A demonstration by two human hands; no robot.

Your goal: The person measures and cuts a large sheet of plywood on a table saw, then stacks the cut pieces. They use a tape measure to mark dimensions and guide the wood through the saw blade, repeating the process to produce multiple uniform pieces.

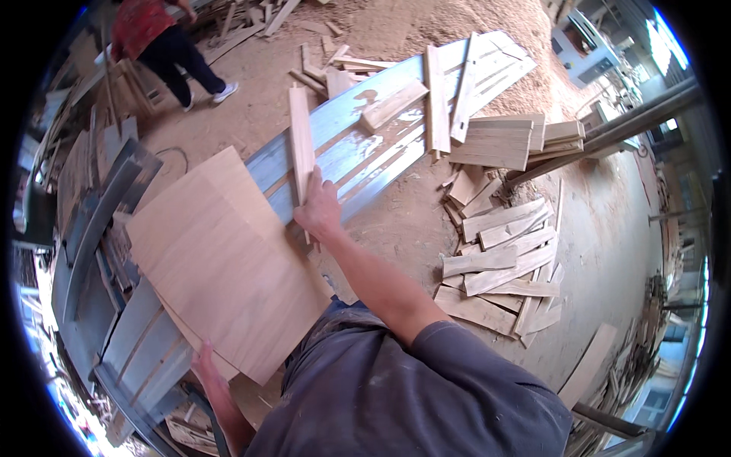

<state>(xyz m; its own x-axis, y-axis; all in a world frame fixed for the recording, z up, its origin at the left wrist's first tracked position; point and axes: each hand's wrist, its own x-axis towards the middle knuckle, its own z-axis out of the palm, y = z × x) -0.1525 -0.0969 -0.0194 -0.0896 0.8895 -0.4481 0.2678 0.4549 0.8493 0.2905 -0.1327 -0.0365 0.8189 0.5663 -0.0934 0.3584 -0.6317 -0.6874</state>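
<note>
Two thin, wide wooden panels (232, 266) overlap at a slant in front of me, over the left-hand slatted surface. My left hand (209, 369) grips their lower left edge, some of its fingers hidden by the wood. My right hand (320, 207) is stretched forward and closed round the near end of a narrow wooden board (301, 137). This board lies across the left end of a long slatted metal table (346, 148). Farther along the table rest a short thick board (394, 107) and two crosswise strips, one of them a pale plank (436, 99).
Stacked boards (491, 145) and a loose pile of wood offcuts (502, 259) lie right of the table. A metal pole (609, 126) slants in at right. Sawdust (396, 23) is heaped behind. Another person (164, 46) stands far left, near wood scraps.
</note>
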